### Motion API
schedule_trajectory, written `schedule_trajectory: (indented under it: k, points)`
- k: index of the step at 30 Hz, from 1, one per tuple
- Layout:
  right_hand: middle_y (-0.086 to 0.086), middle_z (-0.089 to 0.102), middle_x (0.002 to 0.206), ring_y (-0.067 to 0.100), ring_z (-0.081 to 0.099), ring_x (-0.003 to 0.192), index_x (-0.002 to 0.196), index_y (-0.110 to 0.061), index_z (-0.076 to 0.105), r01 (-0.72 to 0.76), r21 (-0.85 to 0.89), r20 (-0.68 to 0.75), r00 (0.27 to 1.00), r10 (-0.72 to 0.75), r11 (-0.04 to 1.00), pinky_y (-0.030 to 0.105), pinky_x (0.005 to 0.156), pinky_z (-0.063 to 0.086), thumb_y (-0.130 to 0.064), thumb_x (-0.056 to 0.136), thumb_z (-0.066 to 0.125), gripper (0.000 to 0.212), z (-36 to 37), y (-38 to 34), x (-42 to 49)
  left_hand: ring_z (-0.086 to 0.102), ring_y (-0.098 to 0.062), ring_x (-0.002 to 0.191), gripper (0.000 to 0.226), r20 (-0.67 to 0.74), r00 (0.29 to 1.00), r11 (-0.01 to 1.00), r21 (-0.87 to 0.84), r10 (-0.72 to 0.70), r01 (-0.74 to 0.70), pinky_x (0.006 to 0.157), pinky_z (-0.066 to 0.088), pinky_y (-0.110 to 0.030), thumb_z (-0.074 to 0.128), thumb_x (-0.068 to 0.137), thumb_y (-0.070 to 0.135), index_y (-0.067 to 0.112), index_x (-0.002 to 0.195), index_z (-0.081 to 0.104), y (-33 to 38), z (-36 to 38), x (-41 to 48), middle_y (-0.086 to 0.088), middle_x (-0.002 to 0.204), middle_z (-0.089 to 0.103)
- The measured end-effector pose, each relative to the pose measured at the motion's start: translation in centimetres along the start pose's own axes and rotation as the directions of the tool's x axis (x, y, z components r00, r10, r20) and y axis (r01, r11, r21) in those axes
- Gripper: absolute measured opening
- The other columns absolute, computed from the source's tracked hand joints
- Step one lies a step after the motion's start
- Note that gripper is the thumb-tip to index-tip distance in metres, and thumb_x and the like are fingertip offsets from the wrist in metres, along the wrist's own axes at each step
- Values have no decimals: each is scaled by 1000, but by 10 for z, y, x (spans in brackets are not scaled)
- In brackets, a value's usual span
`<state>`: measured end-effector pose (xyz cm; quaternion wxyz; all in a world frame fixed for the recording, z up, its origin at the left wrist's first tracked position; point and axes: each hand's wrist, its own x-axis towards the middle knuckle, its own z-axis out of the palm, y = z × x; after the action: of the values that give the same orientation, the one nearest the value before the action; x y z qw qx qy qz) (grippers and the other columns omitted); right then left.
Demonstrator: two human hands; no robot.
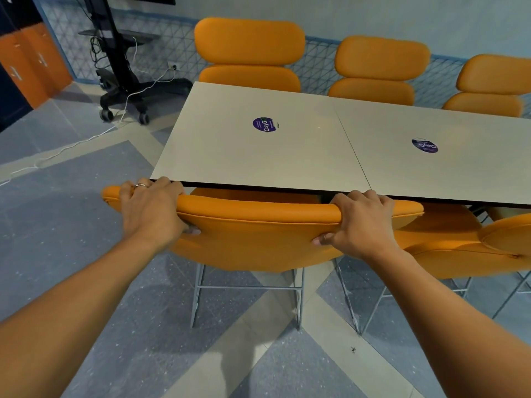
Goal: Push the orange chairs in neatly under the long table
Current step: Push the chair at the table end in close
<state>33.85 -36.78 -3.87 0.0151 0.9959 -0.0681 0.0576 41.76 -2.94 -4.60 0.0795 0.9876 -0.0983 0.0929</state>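
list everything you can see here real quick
long table: one, beige, centre, two panels
stickers: two, purple, one per panel
far chairs: three, orange, beyond the table
near chair: one, orange, at the near edge
neighbour chair: at least one, orange, right of it
screen stand: one, black, wheeled, back left
cable: one, white, floor left
cabinets: several, orange, far left
left hand: grips near chair's backrest, left end
right hand: grips its right end

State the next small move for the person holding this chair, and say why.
Probably slide the chair slightly right: the left hand and right hand grip its backrest, already at the edge of the long table, but its left end overhangs the corner.
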Motion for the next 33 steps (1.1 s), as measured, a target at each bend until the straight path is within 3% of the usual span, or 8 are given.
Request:
schedule_trajectory:
  k: [13, 33]
  points:
    - [3, 65, 108, 30, 53, 107, 119, -26, 64, 7, 35, -114, 993, -3, 999, 49, 99, 30, -75, 57, 77, 79, 10, -12, 10, 46, -30, 104, 59, 61, 997, 998, -34, -41, 43, 99, 26, -48, 90, 46, 54, 30, 90, 58, -12, -2, 28, 4, 92, 51]
    - [0, 64, 105, 27, 51, 105, 114, -29, 61, 78, 10, -104, 992, -76, 997, 47, 94, 30, -82, 59, 71, 77, 14, 13, 29, 47, -32, 108, 63, 70, 996, 998, 27, -58, 56, 101, 26, -50, 86, 51, 59, 26, 97, 59, 7, 4, 33, 0, 96, 53]
